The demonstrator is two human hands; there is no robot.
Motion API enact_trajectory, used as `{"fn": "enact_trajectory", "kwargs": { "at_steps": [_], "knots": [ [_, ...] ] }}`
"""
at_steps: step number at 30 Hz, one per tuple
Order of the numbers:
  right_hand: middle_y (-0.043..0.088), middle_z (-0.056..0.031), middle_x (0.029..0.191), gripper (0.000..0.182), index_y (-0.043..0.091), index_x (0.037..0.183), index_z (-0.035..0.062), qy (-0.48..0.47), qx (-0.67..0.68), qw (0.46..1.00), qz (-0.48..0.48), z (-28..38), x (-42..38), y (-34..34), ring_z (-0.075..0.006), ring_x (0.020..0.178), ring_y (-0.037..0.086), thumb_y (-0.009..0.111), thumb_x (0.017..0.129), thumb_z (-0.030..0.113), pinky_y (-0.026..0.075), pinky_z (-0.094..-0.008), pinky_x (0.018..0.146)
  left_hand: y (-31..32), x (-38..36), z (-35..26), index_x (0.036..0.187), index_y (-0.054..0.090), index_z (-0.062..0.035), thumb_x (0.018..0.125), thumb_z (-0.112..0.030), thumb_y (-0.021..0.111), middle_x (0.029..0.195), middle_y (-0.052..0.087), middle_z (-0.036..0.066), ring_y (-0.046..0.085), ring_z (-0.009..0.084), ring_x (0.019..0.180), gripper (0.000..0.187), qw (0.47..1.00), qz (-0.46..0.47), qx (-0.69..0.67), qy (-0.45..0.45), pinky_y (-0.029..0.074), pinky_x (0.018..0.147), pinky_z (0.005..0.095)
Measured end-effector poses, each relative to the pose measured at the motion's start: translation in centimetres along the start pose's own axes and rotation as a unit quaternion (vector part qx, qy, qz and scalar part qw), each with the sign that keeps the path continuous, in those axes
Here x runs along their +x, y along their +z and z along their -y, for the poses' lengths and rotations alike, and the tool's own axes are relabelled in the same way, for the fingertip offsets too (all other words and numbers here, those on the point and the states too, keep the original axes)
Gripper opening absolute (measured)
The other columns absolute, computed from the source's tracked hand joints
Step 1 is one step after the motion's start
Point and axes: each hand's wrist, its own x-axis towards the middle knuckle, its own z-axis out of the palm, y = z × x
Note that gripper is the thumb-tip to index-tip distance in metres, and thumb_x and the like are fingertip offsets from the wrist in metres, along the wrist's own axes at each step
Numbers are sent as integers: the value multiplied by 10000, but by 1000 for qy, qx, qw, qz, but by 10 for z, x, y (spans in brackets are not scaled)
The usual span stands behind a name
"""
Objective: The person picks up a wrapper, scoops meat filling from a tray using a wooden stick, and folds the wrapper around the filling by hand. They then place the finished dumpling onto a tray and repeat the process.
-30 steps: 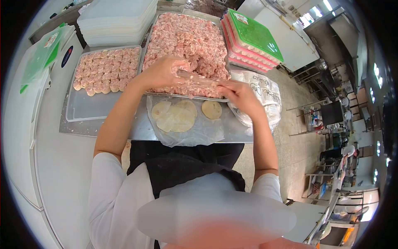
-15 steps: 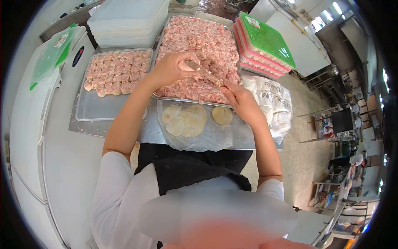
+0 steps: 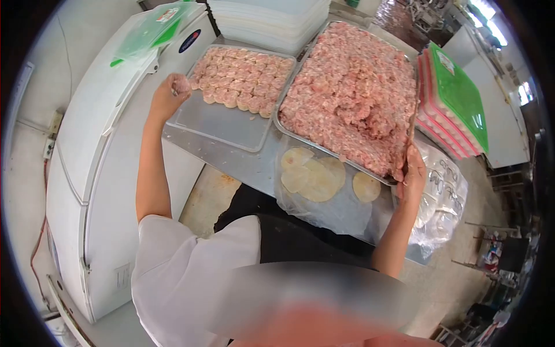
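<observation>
My left hand [image 3: 165, 99] is closed around a meat-filled dumpling [image 3: 181, 85], at the left edge of the rows of dumplings [image 3: 240, 75]. These rows stand on the back part of a clear plastic tray [image 3: 222, 122]. At the near right corner of a big metal tray [image 3: 324, 151] is my right hand [image 3: 411, 173]. Its fingers are wrapped round a flat, meat-smeared spatula [image 3: 410, 130], mostly hidden along the tray's side. Ground meat [image 3: 347, 87] fills the metal tray, with a hollow toward its right. Round dough wrappers [image 3: 315, 179] lie on a plastic sheet [image 3: 329, 215] in front.
Stacked translucent trays [image 3: 269, 23] stand at the back. On the right are stacked pink containers under a green lid [image 3: 459, 95] and plastic-wrapped white packs [image 3: 442, 185]. A white freezer [image 3: 124, 168] borders the left, with more lids [image 3: 153, 32] on top.
My left hand has moved left with the dumpling, from over the meat to the dumpling rows. My right hand has drawn back to the metal tray's near right corner. The view has turned left.
</observation>
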Motion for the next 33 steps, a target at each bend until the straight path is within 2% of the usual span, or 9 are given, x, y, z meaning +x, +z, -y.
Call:
{"fn": "enact_trajectory", "kwargs": {
  "at_steps": [8, 15, 20, 23, 25, 27, 29, 32, 33],
  "knots": [
    [484, 8, 676, 351, 564, 1212, -14, -5, 8, 999, -34, -4, -1, -3, -35, 473, 361, 563, 963, 235, 264, -165, 397, 58, -8, 22, 1519, 106, -233, 770, -73, 710, 903, 669, 124, 654, 288, 843, 975, 994, 31, 31, -100, 506, 777, 384],
    [473, 28, 683, 356, 540, 1256, -14, -12, -48, 999, -13, -11, 2, -7, -17, 487, 346, 559, 962, 185, 250, -163, 410, 64, 14, 16, 1518, 108, -236, 776, -68, 703, 1099, 648, 183, 650, 321, 884, 965, 994, 47, 37, -90, 502, 814, 401],
    [462, 49, 699, 358, 531, 1280, -18, 44, -91, 995, -13, 15, -7, 1, -9, 540, 385, 542, 972, 165, 288, -164, 445, 51, 7, 23, 1471, 279, -197, 780, -87, 709, 1188, 614, 173, 641, 324, 924, 822, 995, 72, 65, 30, 499, 836, 409],
    [534, -7, 700, 313, 581, 1222, -1, -19, -349, 937, 10, 27, -17, -10, -99, 555, 506, 564, 949, 153, 395, -233, 498, 31, -12, -30, 1328, 472, -135, 808, -79, 682, 1127, 635, 141, 645, 270, 910, 564, 993, 48, 92, 64, 505, 805, 373],
    [612, -88, 736, 232, 662, 1074, 32, -239, -633, 736, 34, 50, -32, 11, -241, 629, 601, 608, 904, 181, 468, -326, 591, 36, -24, -67, 1218, 583, -97, 824, -71, 665, 1088, 645, 126, 645, 240, 897, 402, 992, 26, 77, 100, 509, 782, 349],
    [624, -106, 764, 202, 681, 1004, 47, -215, -618, 753, 75, 58, -46, 19, -278, 671, 607, 626, 879, 197, 476, -351, 609, 47, -41, -110, 1011, 655, -62, 838, -124, 656, 989, 659, 109, 634, 271, 901, 183, 982, 35, -62, 176, 490, 801, 353],
    [645, -103, 764, 189, 711, 864, 68, -193, -609, 755, 149, 56, -53, 20, -307, 717, 620, 655, 849, 248, 485, -373, 630, 67, -63, -142, 1015, 661, -70, 845, -148, 653, 978, 660, 96, 622, 282, 896, 187, 953, 140, -198, 184, 490, 818, 361],
    [644, -107, 768, 200, 706, 866, 69, -178, -633, 738, 150, 50, -49, 12, -317, 715, 618, 644, 860, 259, 482, -383, 626, 101, -87, -195, 1014, 670, -100, 811, -165, 670, 968, 652, 78, 593, 260, 975, 213, 890, 146, -166, 399, 449, 907, 372],
    [645, -113, 776, 240, 692, 823, 64, -209, -551, 799, 117, 40, -43, -3, -323, 708, 616, 616, 878, 285, 475, -405, 620, 107, -92, -214, 1013, 674, -109, 797, -166, 675, 966, 649, 75, 584, 250, 1008, 223, 868, 103, -122, 471, 432, 937, 374]
  ]
}}
